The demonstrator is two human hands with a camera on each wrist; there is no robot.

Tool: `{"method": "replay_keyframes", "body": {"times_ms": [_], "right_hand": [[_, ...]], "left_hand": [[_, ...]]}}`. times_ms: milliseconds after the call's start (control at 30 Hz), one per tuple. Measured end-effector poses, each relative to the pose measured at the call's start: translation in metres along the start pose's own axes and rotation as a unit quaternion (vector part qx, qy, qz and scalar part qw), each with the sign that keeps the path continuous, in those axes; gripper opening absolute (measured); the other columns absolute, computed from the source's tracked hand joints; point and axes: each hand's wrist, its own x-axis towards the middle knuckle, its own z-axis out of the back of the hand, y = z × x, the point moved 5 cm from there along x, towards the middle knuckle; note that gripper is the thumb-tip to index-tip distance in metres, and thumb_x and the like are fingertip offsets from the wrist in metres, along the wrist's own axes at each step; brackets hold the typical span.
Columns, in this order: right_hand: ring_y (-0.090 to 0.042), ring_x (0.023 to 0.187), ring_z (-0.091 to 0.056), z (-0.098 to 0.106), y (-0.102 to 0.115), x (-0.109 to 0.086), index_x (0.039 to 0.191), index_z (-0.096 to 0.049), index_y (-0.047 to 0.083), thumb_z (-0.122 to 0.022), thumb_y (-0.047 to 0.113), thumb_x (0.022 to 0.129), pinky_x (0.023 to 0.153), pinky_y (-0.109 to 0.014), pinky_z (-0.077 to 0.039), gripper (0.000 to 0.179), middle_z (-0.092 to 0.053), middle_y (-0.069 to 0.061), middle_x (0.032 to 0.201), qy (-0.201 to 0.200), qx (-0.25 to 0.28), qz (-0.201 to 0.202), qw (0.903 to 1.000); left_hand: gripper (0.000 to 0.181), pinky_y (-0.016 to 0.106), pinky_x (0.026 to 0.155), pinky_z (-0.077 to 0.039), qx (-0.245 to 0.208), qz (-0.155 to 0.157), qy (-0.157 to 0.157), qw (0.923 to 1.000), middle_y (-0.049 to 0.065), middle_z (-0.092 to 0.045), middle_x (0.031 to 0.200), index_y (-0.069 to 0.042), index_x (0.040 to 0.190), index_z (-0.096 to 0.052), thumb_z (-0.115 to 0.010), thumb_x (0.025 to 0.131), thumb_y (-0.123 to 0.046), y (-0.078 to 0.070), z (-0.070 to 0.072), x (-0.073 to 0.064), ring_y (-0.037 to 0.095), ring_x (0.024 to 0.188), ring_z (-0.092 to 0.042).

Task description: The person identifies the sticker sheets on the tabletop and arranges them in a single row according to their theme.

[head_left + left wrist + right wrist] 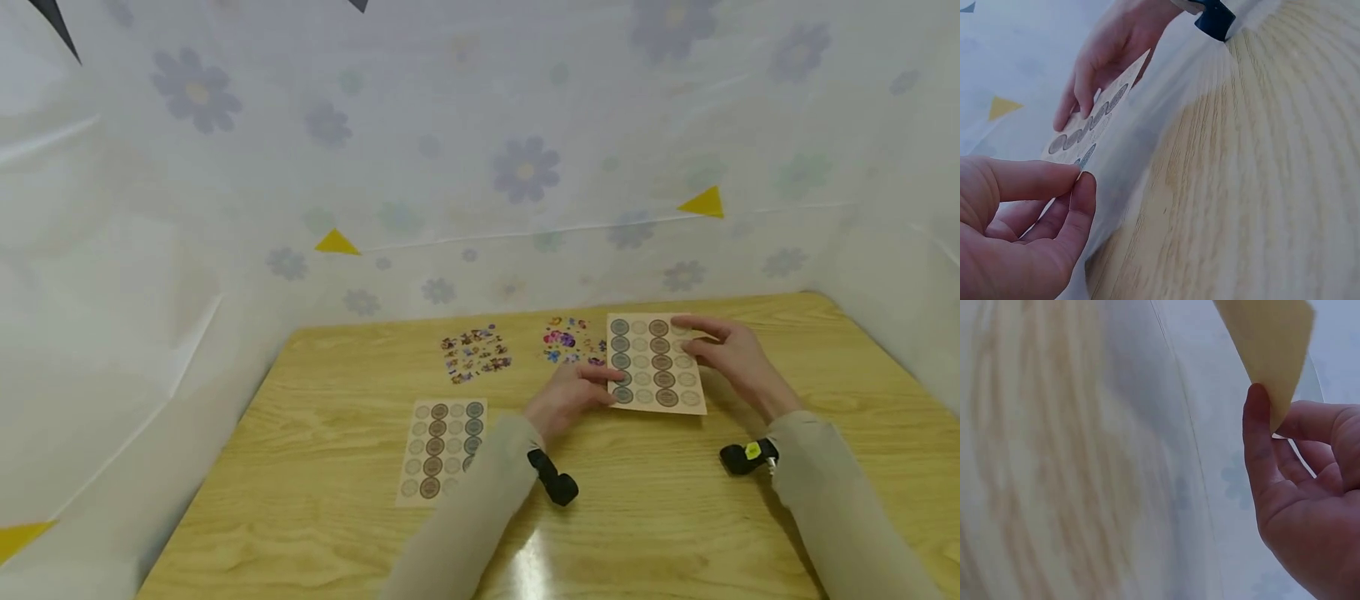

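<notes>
A cream sheet of round stickers (647, 363), printed in columns of grey-blue, pale and brown circles, is held up over the right part of the table by both hands. My left hand (566, 398) pinches its lower left corner between thumb and fingers, as the left wrist view also shows. On the opposite side my right hand (731, 360) grips the edge near the upper right corner. The right wrist view shows the plain tan back of the sheet (1269, 350), with thumb and fingers on either side of a corner.
Another sheet of round stickers (435, 446) lies on the wooden table (300, 467), partly behind the left sleeve. Toward the back lie two sheets of small colourful stickers, one brownish (476, 354) and one pink and blue (561, 337). A flower-patterned curtain (450, 167) hangs behind the table.
</notes>
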Motion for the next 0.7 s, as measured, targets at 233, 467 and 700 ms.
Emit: {"method": "replay_keyframes", "body": {"times_ms": [233, 467, 700], "right_hand": [[0.004, 0.102, -0.06, -0.005, 0.003, -0.003, 0.143, -0.048, -0.001, -0.059, 0.018, 0.1, 0.084, -0.019, -0.051, 0.049, -0.045, -0.021, 0.141, 0.013, -0.014, -0.005, 0.9998], [0.006, 0.103, -0.058, -0.013, 0.01, -0.005, 0.144, -0.048, 0.0, -0.058, 0.02, 0.101, 0.084, -0.02, -0.052, 0.049, -0.044, -0.023, 0.142, 0.029, -0.031, 0.001, 0.9991], [0.004, 0.101, -0.06, -0.019, 0.018, -0.008, 0.145, -0.046, 0.001, -0.058, 0.022, 0.101, 0.082, -0.021, -0.053, 0.051, -0.043, -0.026, 0.143, 0.04, -0.04, -0.001, 0.9984]], "left_hand": [[0.037, 0.029, 0.084, -0.051, -0.033, -0.021, -0.005, 0.9992, 0.0, -0.06, 0.127, -0.005, 0.108, -0.076, -0.068, 0.077, 0.014, 0.005, 0.005, -0.011, 0.019, 0.117, -0.055], [0.036, 0.026, 0.076, -0.052, -0.041, -0.015, -0.025, 0.9987, 0.0, -0.058, 0.131, -0.007, 0.106, -0.076, -0.07, 0.077, 0.013, 0.008, 0.013, -0.02, 0.016, 0.101, -0.06], [0.036, 0.027, 0.073, -0.053, -0.038, -0.034, -0.042, 0.9978, 0.0, -0.067, 0.11, -0.005, 0.107, -0.076, -0.068, 0.077, 0.014, 0.002, 0.018, -0.029, 0.013, 0.083, -0.061]]}}
